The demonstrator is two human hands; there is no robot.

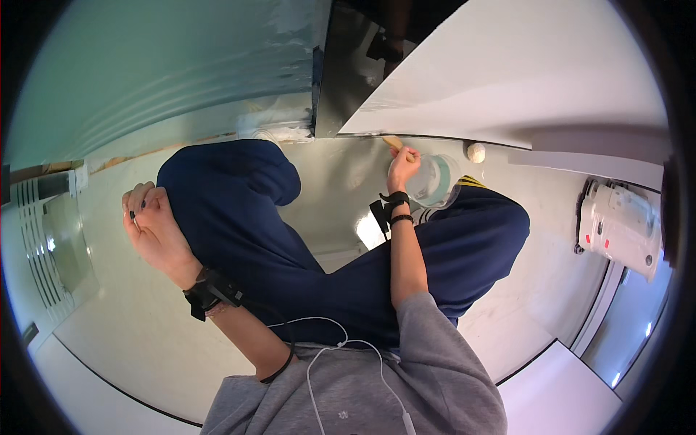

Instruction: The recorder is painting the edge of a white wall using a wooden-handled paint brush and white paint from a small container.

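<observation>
My right hand [403, 166] grips a small tan tool [392, 142], wooden in look. Its broad end points at the seam where the white panel [462, 81] meets the floor; whether it touches the seam I cannot tell. Close by my right wrist is a clear plastic tub [443, 182] with a pale green band, partly behind the hand. A whitish ball [476, 153] lies on the floor beyond the tub, near the panel's base. My left hand [155, 228] is held by my left knee, palm up, fingers loosely curled, with nothing seen in it.
A glossy dark panel [364, 65] stands between the white panel and a green glass-like surface [179, 60]. White residue [288, 134] lies along the base at their corner. A white wheeled case [620, 223] is at the right. White earphone cord [326, 350] hangs over my shirt.
</observation>
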